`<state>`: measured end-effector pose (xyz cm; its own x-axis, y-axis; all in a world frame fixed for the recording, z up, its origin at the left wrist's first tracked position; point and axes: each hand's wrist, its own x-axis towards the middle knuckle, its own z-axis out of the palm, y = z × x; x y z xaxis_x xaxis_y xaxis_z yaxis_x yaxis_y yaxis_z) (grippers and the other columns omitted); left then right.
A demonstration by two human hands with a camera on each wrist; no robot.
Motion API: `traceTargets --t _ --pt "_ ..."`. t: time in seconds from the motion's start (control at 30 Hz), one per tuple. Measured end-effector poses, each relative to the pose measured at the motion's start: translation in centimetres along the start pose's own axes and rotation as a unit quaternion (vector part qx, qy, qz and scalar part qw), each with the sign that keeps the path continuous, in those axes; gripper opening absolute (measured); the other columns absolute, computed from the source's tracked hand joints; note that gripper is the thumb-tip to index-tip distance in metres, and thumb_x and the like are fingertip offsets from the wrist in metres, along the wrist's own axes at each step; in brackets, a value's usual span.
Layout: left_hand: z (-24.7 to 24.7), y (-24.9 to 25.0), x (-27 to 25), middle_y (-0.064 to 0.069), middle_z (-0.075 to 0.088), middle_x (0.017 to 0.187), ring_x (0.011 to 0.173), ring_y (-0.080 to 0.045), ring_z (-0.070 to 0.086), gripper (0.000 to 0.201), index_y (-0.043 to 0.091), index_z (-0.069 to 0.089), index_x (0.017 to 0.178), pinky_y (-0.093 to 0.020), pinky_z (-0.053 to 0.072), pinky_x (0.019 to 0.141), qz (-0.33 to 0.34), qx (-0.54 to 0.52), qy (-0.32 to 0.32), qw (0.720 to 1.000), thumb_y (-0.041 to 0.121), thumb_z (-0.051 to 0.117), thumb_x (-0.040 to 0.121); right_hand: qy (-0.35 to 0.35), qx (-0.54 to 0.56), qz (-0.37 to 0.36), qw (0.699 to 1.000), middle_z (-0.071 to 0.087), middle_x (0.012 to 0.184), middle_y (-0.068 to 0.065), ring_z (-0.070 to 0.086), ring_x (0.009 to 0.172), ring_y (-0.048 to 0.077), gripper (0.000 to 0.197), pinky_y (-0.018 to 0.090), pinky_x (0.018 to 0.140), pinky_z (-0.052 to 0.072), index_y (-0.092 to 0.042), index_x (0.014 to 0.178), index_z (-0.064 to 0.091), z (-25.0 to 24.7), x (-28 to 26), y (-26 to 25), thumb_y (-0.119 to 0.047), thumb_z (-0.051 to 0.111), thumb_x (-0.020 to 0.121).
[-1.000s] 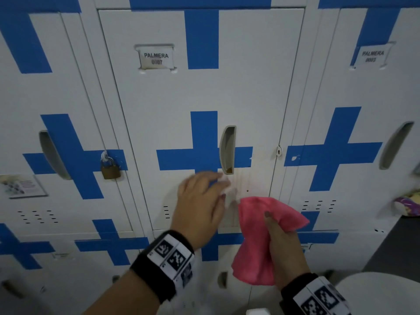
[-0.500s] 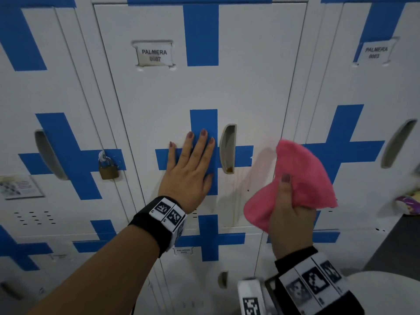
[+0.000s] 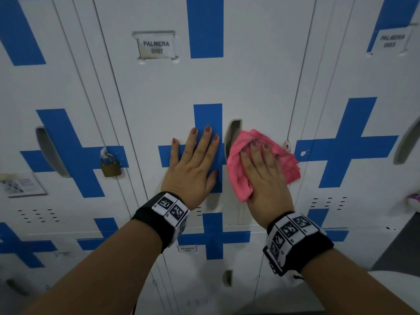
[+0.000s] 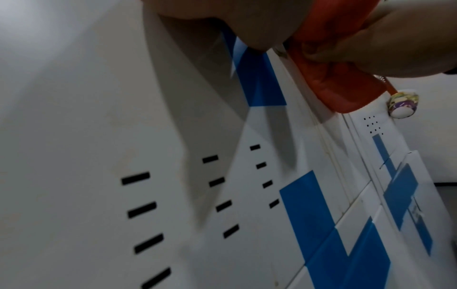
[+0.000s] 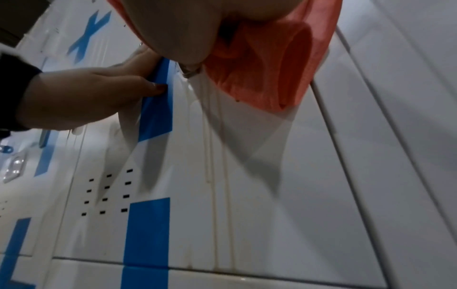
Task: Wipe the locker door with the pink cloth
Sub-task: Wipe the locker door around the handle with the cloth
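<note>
The white locker door [image 3: 204,83] with a blue cross and the label PALMERA fills the middle of the head view. My left hand [image 3: 195,155] lies flat on the blue cross, fingers straight and spread, just left of the recessed handle [image 3: 231,137]. My right hand [image 3: 259,164] presses the bunched pink cloth [image 3: 286,164] against the door just right of the handle, fingers laid over it. In the right wrist view the cloth [image 5: 267,74] bulges out under the palm against the door, with the left hand [image 5: 99,91] beyond it. The left wrist view shows the cloth [image 4: 341,90] edge-on.
The locker to the left carries a brass padlock [image 3: 110,165] and a paper note [image 3: 21,185]. Another locker door [image 3: 354,142] stands to the right, lower lockers below. A white rounded surface [image 3: 397,283] sits at the bottom right, a colourful item [image 3: 413,198] at the right edge.
My right hand has brought the cloth up and left from the air onto the door beside the handle. The left hand stays flat on the blue cross.
</note>
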<state>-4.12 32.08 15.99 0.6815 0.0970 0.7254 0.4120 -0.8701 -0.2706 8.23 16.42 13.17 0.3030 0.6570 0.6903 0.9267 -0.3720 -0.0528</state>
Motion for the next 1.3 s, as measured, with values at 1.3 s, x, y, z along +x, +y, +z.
traceTargets --t 1.3 --pt "0.7 0.0 0.0 -0.002 -0.023 0.154 0.143 -0.025 -0.017 0.076 0.017 -0.01 0.149 -0.053 -0.01 0.113 0.006 0.011 0.025 1.0 0.042 0.033 0.092 -0.082 0.047 0.031 0.995 -0.021 0.156 -0.005 -0.022 0.143 0.022 0.092 0.045 0.114 -0.009 -0.019 0.151 -0.004 4.7 -5.0 -2.3 -0.028 0.057 0.082"
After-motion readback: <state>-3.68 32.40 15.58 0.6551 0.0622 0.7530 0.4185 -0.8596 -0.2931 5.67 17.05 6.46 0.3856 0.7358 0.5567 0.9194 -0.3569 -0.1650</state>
